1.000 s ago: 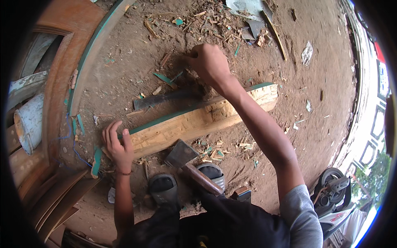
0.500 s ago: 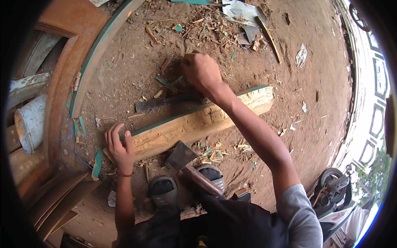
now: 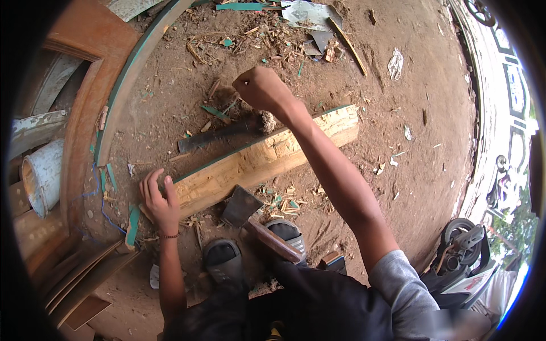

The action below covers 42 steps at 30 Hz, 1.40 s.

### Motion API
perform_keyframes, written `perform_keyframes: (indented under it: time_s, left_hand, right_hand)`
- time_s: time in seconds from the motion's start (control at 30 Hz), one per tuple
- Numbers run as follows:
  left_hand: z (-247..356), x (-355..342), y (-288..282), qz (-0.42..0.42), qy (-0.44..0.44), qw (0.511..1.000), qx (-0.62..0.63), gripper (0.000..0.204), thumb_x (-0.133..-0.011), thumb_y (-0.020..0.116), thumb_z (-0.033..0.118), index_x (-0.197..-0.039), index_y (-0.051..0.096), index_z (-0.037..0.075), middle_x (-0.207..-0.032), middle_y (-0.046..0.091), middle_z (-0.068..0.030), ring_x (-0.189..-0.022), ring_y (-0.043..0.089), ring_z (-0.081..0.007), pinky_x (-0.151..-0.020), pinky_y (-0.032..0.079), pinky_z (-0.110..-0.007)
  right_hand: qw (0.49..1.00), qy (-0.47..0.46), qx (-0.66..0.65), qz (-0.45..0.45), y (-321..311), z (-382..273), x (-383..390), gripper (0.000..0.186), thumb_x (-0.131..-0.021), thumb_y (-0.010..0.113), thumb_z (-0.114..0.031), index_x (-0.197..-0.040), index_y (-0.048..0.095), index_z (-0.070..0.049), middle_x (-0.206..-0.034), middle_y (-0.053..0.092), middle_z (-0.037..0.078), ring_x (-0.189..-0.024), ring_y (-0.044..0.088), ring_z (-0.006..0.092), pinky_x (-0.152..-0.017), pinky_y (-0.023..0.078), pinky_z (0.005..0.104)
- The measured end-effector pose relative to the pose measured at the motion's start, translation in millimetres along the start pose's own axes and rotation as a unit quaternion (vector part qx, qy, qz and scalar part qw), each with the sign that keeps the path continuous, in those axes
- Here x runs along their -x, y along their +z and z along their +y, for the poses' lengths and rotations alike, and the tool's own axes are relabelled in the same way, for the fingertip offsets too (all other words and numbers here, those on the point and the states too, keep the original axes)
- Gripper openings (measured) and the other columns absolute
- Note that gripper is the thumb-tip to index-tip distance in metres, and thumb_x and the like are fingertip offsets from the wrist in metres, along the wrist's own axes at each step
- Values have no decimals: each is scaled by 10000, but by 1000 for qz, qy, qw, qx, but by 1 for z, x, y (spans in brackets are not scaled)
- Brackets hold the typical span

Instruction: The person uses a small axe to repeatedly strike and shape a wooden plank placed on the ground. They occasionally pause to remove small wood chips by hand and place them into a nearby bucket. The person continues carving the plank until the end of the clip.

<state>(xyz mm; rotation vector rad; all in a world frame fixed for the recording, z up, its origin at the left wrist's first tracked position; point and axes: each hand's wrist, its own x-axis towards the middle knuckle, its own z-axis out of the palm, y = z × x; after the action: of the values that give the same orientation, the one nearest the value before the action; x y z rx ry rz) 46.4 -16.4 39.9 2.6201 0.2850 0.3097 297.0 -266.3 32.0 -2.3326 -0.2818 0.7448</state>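
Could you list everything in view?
Timber: one, pale, green edge, centre
Strip: one, black, beyond timber
Hatchet-like tool: one, dark and brown, lower centre
Wood chips: many, pale and green, scattered
Board: one, green and brown, upper left
Frame: one, brown, left
Container: one, pale blue, left
Panels: several, brown, lower left
Sheet scrap: one, pale, top
Motorbike: at least one, dark, lower right
Sandals: two, grey, lower centre
Left grip: one, bare, at timber's left end
Right grip: one, bare, curled, beyond timber, contents unclear

We see a pale, rough-hewn wooden beam (image 3: 259, 162), green along its far edge, lying slantwise on dirt (image 3: 421, 193), right end farther off
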Motion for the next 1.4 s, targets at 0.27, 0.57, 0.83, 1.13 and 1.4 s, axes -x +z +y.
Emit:
perform_keyframes:
  time_s: [0.27,0.57,0.83,1.13,1.4]
  left_hand:
    - [-3,-1,0,21,22,999,-22,203,-966,603,170,-1088,638,11,-1073,654,-145,-1013,593,-345,-906,465,-446]
    - [-25,-34,-38,64,-133,965,217,300,-1045,554,264,-962,715,25,-799,705,-59,-692,629,-108,-629,474,-278]
    - [-182,-176,-177,397,-197,809,-385,471,-876,698,392,-1198,634,54,-997,720,-184,-986,677,-307,-1015,377,-501]
    - [-207,-162,-214,132,-263,891,-346,265,-883,635,188,-1122,651,74,-1058,708,-223,-994,680,-409,-852,529,-526]
    - [-182,-134,-182,173,-126,913,-346,233,-878,634,157,-1081,678,50,-1035,713,-179,-1024,659,-362,-912,501,-476]
  right_hand:
    - [971,63,10,230,-32,47,-3,418,-871,576,-191,-1247,663,-31,-997,710,283,-943,709,380,-881,555,414]
    - [980,-18,-19,196,-14,14,79,380,-875,716,-334,-770,696,30,-650,637,193,-577,606,288,-596,467,412]
    - [982,-34,-116,145,7,5,140,294,-974,611,-274,-897,698,-5,-682,592,20,-572,473,94,-509,374,282]
    - [993,4,-112,46,42,-8,173,325,-967,604,-249,-1052,681,55,-814,690,187,-756,658,238,-698,502,373]
    - [996,-2,-85,24,73,-23,184,317,-966,606,-237,-1044,683,61,-918,711,229,-870,696,285,-772,520,398]
